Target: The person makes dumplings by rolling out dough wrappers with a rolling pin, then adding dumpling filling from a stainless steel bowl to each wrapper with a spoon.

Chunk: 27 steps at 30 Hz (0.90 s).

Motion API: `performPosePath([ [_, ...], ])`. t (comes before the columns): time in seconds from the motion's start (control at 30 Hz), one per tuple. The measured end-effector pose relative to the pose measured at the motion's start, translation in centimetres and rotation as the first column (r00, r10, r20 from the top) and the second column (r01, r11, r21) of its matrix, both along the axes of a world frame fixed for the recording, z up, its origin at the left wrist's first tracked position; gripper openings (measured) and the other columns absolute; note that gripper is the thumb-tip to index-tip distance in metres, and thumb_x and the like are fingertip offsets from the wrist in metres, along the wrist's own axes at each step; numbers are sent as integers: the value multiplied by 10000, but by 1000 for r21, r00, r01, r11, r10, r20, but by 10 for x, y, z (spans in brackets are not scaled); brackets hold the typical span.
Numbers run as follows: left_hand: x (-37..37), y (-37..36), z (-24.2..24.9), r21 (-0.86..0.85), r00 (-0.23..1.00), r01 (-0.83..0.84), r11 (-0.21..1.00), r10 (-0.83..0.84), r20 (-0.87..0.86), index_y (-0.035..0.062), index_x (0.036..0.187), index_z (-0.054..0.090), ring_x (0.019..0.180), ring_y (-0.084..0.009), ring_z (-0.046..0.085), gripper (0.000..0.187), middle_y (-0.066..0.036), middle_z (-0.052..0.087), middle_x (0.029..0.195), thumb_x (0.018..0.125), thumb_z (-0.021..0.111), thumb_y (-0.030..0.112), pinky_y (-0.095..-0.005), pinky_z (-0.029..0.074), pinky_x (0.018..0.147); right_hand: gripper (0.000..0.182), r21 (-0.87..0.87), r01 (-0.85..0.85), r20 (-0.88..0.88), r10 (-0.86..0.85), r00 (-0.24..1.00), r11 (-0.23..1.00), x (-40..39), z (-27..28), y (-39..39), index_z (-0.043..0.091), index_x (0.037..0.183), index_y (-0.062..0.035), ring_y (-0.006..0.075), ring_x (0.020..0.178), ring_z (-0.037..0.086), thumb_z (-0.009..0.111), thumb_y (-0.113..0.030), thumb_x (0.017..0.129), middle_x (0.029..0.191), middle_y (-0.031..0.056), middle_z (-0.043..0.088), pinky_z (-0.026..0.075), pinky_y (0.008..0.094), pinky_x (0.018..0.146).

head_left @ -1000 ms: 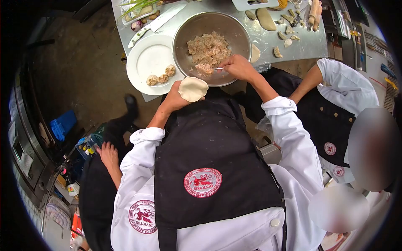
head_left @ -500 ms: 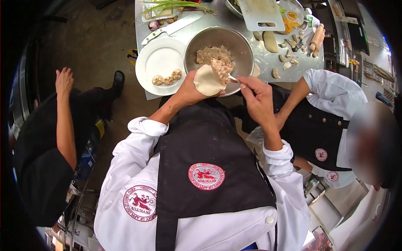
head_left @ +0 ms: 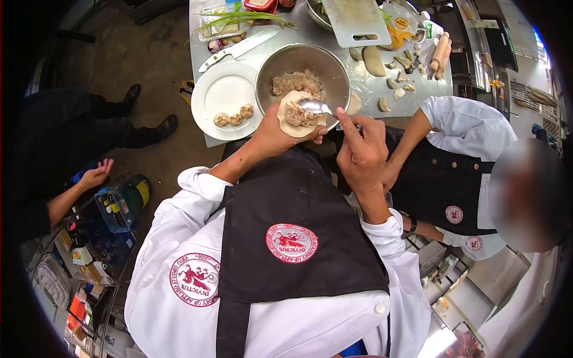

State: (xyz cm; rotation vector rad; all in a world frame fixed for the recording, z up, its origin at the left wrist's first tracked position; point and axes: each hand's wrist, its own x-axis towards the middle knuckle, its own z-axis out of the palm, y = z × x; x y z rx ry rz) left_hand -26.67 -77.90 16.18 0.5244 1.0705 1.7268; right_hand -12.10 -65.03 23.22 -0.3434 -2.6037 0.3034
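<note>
My left hand cradles a round dough wrapper in front of the steel bowl. On the wrapper sits a lump of minced meat filling. My right hand grips a metal spoon, whose bowl touches the top of that lump. Behind them the steel mixing bowl holds more minced filling. A white plate stands left of the bowl, with three small shaped dumplings near its front rim.
A large knife lies behind the plate by green onions. Right of the bowl are a white cutting board, dough pieces and rolling pins. A co-worker stands close on my right; another person's hand is at left.
The filling on the spoon has gone onto the dough wrapper, and the spoon now presses on it. The person at left has moved, their hand now lower.
</note>
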Motion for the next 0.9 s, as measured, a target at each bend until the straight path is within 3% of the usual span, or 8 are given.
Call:
performPosePath([
  [0.07, -1, 0, 3, 21, 999, -13, 1000, 12, 30, -2, 1229, 592, 786, -137, 716, 456, -64, 722, 973, 858, 848, 65, -286, 602, 697, 534, 17, 23, -22, -23, 999, 1000, 1, 4, 2, 755, 1203, -93, 291, 810, 599, 669, 109, 717, 904, 99, 612, 504, 374, 708],
  [0.23, -11, -6, 11, 38, 991, 90, 995, -93, 93, 7, 1237, 591, 771, -144, 719, 461, -69, 719, 980, 853, 844, 41, -301, 615, 677, 520, -317, -70, -84, 46, 995, 946, -7, 11, 16, 774, 1168, -103, 278, 837, 590, 669, 129, 715, 936, 97, 611, 490, 356, 718],
  [0.47, -19, -13, 8, 19, 967, 238, 971, -239, 94, 8, 1221, 601, 739, -146, 723, 454, -64, 715, 985, 841, 849, 27, -301, 623, 628, 482, -268, -251, 42, 272, 961, 930, -14, 21, 33, 777, 1150, -124, 287, 853, 600, 674, 120, 747, 896, 103, 615, 492, 366, 731],
  [0.67, -20, -21, 2, 31, 956, 268, 963, -270, 115, 0, 1289, 536, 780, -170, 740, 516, -95, 711, 1010, 863, 827, 28, -309, 640, 633, 212, -543, -151, 24, 195, 981, 826, -4, 4, 33, 725, 1103, -46, 187, 805, 616, 629, 43, 937, 936, 87, 648, 499, 302, 728],
  [0.73, -21, -21, 2, 40, 959, 244, 969, -247, 140, 0, 1298, 538, 726, -159, 729, 541, -91, 710, 998, 849, 838, 17, -312, 631, 622, 134, -911, 25, 58, 68, 996, 411, 4, -17, 23, 630, 1110, -2, 119, 786, 607, 531, -78, 1064, 959, 54, 653, 497, 256, 700],
  [0.77, -20, -20, 3, 61, 964, 208, 976, -216, 153, 3, 1323, 512, 739, -159, 730, 570, -94, 709, 1008, 853, 833, 14, -312, 632, 619, 134, -910, 24, 57, 69, 996, 413, 5, -23, 16, 630, 1110, -2, 119, 786, 607, 531, -78, 1064, 959, 54, 653, 497, 256, 700],
  [0.83, -17, -19, 3, 77, 967, 175, 982, -186, 175, 5, 1348, 486, 751, -159, 731, 599, -98, 708, 1017, 857, 829, 12, -312, 632, 617, 167, -994, 59, 65, 67, 996, 93, 6, -30, 0, 560, 1123, -7, 92, 803, 606, 466, -144, 1103, 985, 36, 628, 493, 238, 669],
  [0.9, -16, -16, 0, 60, 983, 143, 988, -149, 104, 17, 1363, 456, 771, -149, 721, 607, -95, 704, 1039, 872, 813, 12, -304, 631, 629, 129, -998, 52, 54, 37, 998, 46, 5, -33, -6, 550, 1114, -24, 89, 799, 603, 490, -136, 1091, 997, 39, 615, 489, 235, 658],
])
